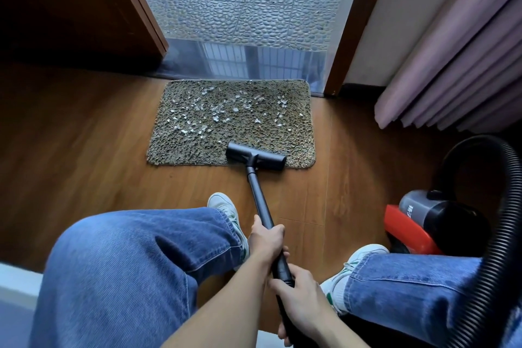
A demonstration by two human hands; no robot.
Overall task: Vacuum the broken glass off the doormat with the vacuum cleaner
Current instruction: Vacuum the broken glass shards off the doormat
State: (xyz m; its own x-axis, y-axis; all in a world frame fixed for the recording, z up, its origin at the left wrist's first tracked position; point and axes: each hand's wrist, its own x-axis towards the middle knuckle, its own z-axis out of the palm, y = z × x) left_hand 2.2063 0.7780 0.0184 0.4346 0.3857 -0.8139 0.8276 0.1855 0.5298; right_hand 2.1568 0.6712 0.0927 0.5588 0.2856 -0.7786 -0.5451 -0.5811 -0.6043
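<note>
A shaggy grey-brown doormat (pixel 197 147) lies on the wood floor before a glass door. Pale broken glass shards (pixel 214 113) are scattered over its far and middle parts. The black vacuum floor head (pixel 255 156) rests on the mat's near edge, right of centre, short of the shards. Its black wand (pixel 260 200) runs back to me. My left hand (pixel 267 241) grips the wand higher up. My right hand (pixel 303 299) holds the wand's lower end near my lap. Both hands are closed around it.
The red and black vacuum body (pixel 423 226) sits on the floor at right, its ribbed black hose (pixel 505 206) arching over my right knee. My jeans-clad legs and white sneakers (pixel 226 209) flank the wand. Pink curtains (pixel 457 65) hang at right; a brown door (pixel 84 8) stands open at left.
</note>
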